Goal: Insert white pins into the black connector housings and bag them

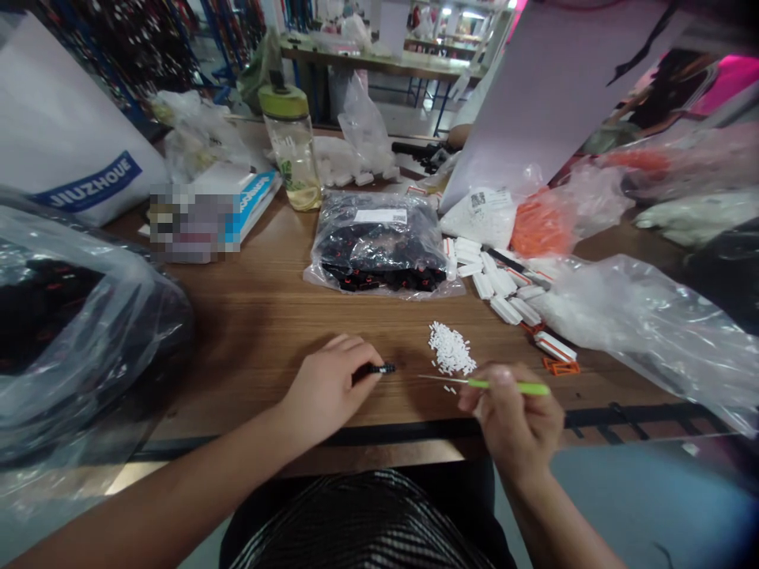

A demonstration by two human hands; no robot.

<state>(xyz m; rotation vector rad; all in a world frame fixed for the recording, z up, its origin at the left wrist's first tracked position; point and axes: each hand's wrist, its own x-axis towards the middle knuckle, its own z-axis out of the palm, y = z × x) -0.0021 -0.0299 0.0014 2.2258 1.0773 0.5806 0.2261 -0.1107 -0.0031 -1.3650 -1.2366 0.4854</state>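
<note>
My left fingers (363, 353) pinch a black part (387, 368); my right fingers (504, 378) grip a green-handled pick (477, 384), white pieces (451, 349) just beyond.

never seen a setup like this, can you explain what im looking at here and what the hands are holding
There is no machine here, just a person's two bare hands. The single picture comes from a camera worn on the head, looking forward and down, which is why both forearms reach in from the bottom.

The left hand pinches a small black part. The right hand grips a green-handled pick, its thin tip pointing toward that part.

On the wooden table, a pile of tiny white pegs lies near the pick. Beyond are a clear bag of black parts, a bottle with a green lid and, to the right, loose white pieces.
</note>
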